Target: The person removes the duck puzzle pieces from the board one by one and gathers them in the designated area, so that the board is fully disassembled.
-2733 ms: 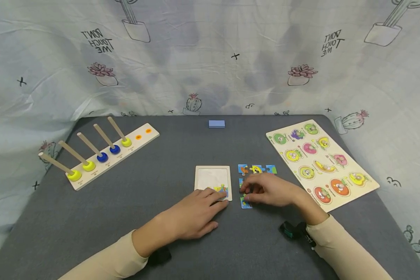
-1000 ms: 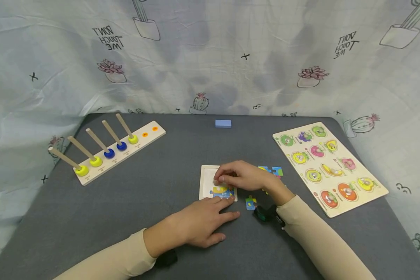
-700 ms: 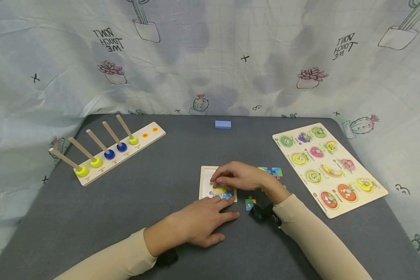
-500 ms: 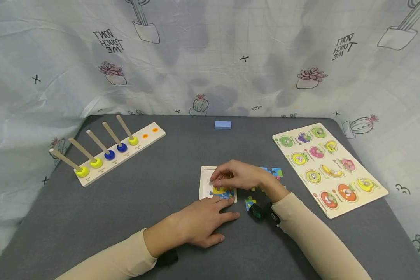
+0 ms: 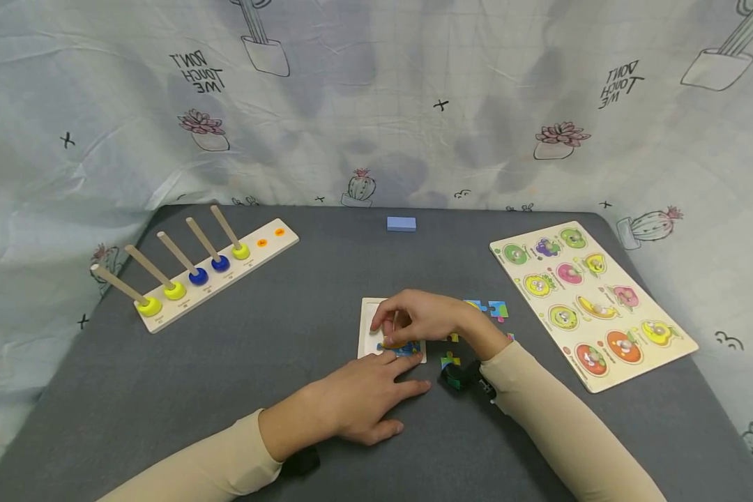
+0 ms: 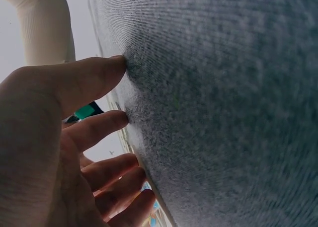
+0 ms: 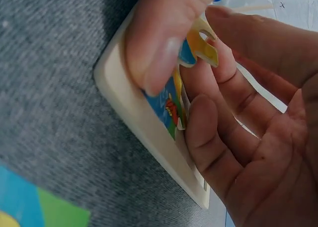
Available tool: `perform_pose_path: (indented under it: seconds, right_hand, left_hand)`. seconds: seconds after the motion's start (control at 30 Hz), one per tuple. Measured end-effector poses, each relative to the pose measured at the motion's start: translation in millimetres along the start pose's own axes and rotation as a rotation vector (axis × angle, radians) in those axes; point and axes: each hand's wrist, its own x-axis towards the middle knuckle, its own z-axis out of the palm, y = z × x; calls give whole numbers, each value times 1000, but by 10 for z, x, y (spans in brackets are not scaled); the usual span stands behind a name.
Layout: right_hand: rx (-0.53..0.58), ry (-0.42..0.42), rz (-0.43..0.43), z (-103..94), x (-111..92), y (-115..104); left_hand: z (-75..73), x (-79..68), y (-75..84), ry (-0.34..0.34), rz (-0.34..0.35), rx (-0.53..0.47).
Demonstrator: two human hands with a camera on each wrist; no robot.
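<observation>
A shallow wooden puzzle tray (image 5: 361,331) lies mid-table, its near part filled with joined jigsaw pieces (image 5: 404,350). My left hand (image 5: 354,404) rests on its near edge, fingers extended and spread; a fingertip presses the rim corner in the right wrist view. Over the tray, my right hand (image 5: 422,315) pinches a yellow, orange and blue jigsaw piece (image 7: 201,44) between thumb and finger. That piece is tilted above the joined ones, and in the head view the hand mostly hides it. The left wrist view shows the left fingers (image 6: 97,130) touching table and tray.
Loose jigsaw pieces (image 5: 498,310) lie right of the tray, partly hidden by the right arm. A fruit peg board (image 5: 577,293) stands farther right. A peg counting board (image 5: 226,275) with yellow and blue rings is at left. A blue block (image 5: 401,224) lies at the back.
My right hand has gone from the loose pieces leftward to the tray, carrying a jigsaw piece. Most recently it shifts slightly left and its fingers turn. The left hand stays on the tray's edge.
</observation>
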Motion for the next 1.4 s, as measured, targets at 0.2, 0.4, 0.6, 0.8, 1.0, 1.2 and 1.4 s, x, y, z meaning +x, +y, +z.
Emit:
perform_pose_path:
  seconds: [0.2,0.4,0.6,0.8,1.0,1.2,1.4]
  right_hand:
    - [-9,2,14,7,4,-16]
    - [-12,14,17,6,-3,-4]
    - [-34,49,7,-13,-39,16]
    - [-48,98,-5,-20,-80,35]
    - [-78,167,-3,-56,-153,25]
    - [-81,207,-14,-120,-278,-20]
    - [-90,247,20,-199,-432,-86]
  left_hand:
    - [-5,2,18,5,3,19]
    - [-4,1,20,5,-2,18]
    - [-6,9,12,3,8,13]
    - [6,14,14,-3,4,6]
    - [18,13,8,5,3,-9]
    - [27,3,12,7,0,-12]
    - [24,-4,9,4,9,-21]
